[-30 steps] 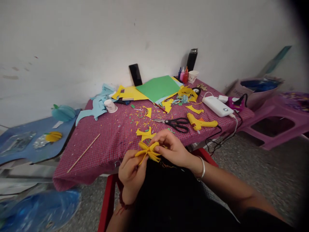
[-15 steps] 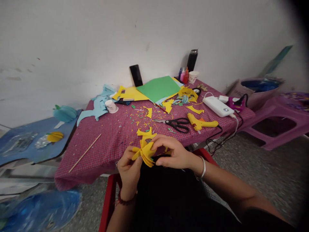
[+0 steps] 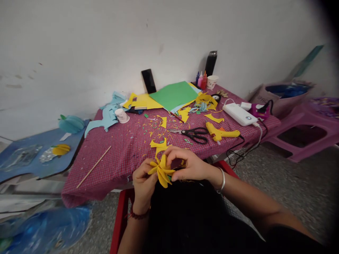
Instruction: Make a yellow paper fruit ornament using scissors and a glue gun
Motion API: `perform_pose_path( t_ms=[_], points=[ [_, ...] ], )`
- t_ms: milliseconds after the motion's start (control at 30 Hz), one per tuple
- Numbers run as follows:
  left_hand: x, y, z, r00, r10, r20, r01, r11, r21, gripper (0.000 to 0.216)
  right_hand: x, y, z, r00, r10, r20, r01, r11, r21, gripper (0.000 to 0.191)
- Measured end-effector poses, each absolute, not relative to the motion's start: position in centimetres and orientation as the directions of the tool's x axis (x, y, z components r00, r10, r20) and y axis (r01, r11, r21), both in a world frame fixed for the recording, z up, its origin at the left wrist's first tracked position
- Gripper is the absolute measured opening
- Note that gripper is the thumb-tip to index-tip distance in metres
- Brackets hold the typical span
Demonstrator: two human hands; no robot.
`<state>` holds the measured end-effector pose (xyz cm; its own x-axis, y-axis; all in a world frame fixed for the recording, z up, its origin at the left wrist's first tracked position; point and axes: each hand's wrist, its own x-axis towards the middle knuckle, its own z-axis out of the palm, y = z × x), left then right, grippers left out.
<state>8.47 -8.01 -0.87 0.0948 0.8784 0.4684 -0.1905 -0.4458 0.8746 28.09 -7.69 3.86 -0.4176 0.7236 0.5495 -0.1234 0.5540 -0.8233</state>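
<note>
A yellow felt piece with several petal-like layers [image 3: 162, 171] is between my hands, above my lap at the table's front edge. My left hand [image 3: 144, 180] pinches its left side. My right hand [image 3: 186, 164] has curled fingers and thumb on its right side, among the petals. A bit of green shows under the petals by the right thumb. Just beyond lie yellow felt offcuts [image 3: 159, 144]. Farther on are black-handled scissors [image 3: 194, 134] and a yellow glue gun [image 3: 221, 133].
The checked tablecloth [image 3: 116, 151] carries a wooden stick [image 3: 94, 167], a paper cup [image 3: 122, 115], green felt sheets [image 3: 174, 94], a leaning phone [image 3: 148, 81], a white power bank [image 3: 239, 114] and a black bottle [image 3: 211, 63]. At left, a blue board [image 3: 16, 141] holds a blue felt pumpkin [image 3: 71, 124].
The yellow petal piece has turned, so its petals now fan out around a visible centre. My left hand has shifted slightly right; my right fingers stay on the petals.
</note>
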Motion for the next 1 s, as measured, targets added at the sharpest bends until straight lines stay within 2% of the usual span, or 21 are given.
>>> perform_pose_path(
  t_ms=[100,233,333,433,567,667,800,900,1000],
  points=[
    [8.5,-8.1,-0.6,0.129,0.862,0.491,-0.189,-0.465,0.865,0.015,28.0,-7.8,4.0,-0.394,0.707,0.588,-0.135,0.588,-0.797,0.027],
    [8.8,-8.3,0.2,0.139,0.779,0.611,-0.078,-0.607,0.791,0.013,27.8,-8.8,4.8,-0.306,0.694,0.651,0.026,0.690,-0.723,0.007],
    [9.0,-8.4,0.8,0.163,0.668,0.726,0.040,-0.739,0.672,0.018,27.5,-9.6,5.5,-0.269,0.665,0.697,0.129,0.742,-0.658,0.006],
    [9.2,-8.6,1.4,0.192,0.595,0.781,0.103,-0.803,0.587,0.025,27.4,-10.1,5.9,-0.248,0.623,0.742,0.209,0.782,-0.587,0.007],
    [9.5,-9.4,2.6,0.166,0.631,0.758,0.142,-0.776,0.615,0.024,27.4,-10.2,5.9,-0.271,0.593,0.758,0.249,0.804,-0.540,0.008],
    [9.5,-9.8,3.4,0.182,0.659,0.730,0.136,-0.752,0.645,0.022,27.5,-10.0,5.9,-0.317,0.602,0.733,0.204,0.798,-0.567,0.008],
    [9.1,-9.8,3.6,0.264,0.691,0.674,0.100,-0.714,0.693,0.018,27.6,-9.7,5.7,-0.363,0.652,0.666,0.082,0.734,-0.674,0.008],
    [9.0,-9.6,3.2,0.233,0.701,0.674,0.068,-0.703,0.708,0.020,27.6,-9.5,5.5,-0.316,0.714,0.624,0.072,0.675,-0.735,0.008],
    [9.1,-9.6,2.8,0.164,0.706,0.689,0.032,-0.702,0.711,0.022,27.3,-9.5,5.4,-0.242,0.719,0.652,0.098,0.687,-0.720,0.008]
  ],
)
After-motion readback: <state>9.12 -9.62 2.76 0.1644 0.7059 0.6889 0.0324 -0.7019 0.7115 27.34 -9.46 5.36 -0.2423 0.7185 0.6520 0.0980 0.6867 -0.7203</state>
